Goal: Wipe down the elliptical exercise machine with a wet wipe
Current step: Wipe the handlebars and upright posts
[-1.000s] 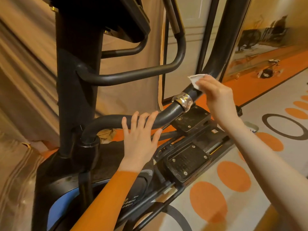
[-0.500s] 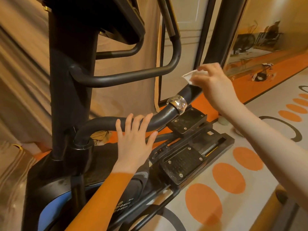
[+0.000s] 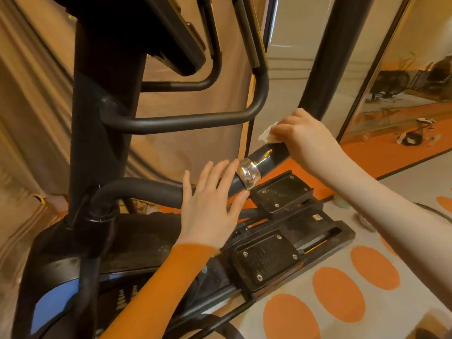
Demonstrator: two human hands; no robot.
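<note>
The black elliptical machine (image 3: 105,123) fills the left and middle of the view. Its curved moving arm (image 3: 146,189) runs from the base up to the right, with a shiny metal band (image 3: 248,173) around it. My left hand (image 3: 210,206) lies flat with straight, spread fingers on the arm just left of the band. My right hand (image 3: 305,138) pinches a white wet wipe (image 3: 267,134) and presses it on the arm above the band, where the arm rises as a thick black post (image 3: 335,52). Most of the wipe is hidden under my fingers.
Two black foot pedals (image 3: 266,258) lie below my hands. Fixed handlebars (image 3: 186,121) and the console (image 3: 168,45) hang above. Tan curtains are behind the machine. A mirror (image 3: 411,77) stands at the right. The floor (image 3: 305,302) is grey with orange dots.
My right hand with the wipe went up the arm, then came back down toward the metal band. My left hand slid a little to the right along the arm, next to the band.
</note>
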